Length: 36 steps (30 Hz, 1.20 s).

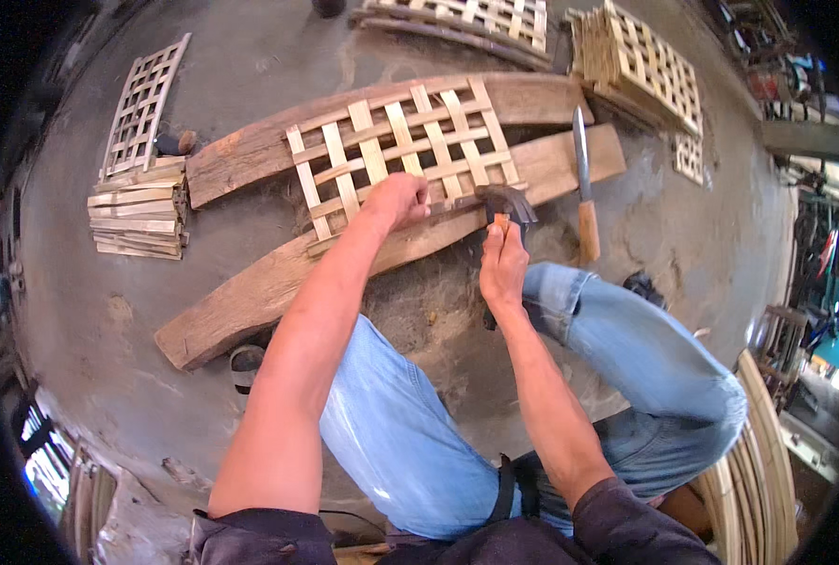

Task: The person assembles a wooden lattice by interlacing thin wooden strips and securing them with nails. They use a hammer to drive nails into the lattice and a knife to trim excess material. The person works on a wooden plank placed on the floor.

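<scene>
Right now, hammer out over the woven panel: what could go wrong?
1. The hammer in the right hand is close to the left hand at the panel's near edge; a stray blow could hit it.
2. The woven panel spans two curved wooden beams with a gap between, so a hard strike might flex or shift it.
3. The knife, blade bare, lies across the near beam's right end; a sideways swing could knock it.

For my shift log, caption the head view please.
Left grip at the near edge of a woven lattice across two curved planks, hammer in right grip.
</scene>
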{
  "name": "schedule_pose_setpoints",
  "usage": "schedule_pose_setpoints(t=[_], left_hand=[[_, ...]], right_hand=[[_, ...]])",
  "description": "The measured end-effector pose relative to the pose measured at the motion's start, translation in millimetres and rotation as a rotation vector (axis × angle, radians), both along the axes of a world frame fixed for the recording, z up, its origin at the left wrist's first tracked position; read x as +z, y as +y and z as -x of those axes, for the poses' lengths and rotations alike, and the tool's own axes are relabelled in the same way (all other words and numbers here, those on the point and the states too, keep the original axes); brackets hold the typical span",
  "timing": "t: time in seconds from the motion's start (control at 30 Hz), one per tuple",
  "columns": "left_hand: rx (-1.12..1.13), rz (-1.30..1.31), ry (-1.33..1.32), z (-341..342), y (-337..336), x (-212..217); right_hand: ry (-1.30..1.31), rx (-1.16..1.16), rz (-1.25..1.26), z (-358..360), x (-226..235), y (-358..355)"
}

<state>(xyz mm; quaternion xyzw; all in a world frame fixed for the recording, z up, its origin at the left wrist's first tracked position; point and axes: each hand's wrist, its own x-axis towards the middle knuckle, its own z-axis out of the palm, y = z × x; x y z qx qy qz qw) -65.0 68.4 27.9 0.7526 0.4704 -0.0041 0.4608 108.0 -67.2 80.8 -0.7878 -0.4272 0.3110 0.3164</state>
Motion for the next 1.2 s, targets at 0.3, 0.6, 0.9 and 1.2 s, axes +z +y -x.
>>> schedule_pose_setpoints(t=[0.3,0.6,0.9,1.2], left_hand=[[-0.036,-0.084,0.024,12,12,0],[-0.017,-0.09,0.034,15,11,9],[0.02,-0.12,0.006,13,6,8],[0.005,-0.14,-0.023,15,8,3]], right_hand=[[-0.088,0.207,-0.142,10,-10,6],[-0.134,0.252,-0.039,13,-7,10],[-0.22,0.288,0.019,14,-1,12],[-0.25,0.283,-0.073,12,-3,15]])
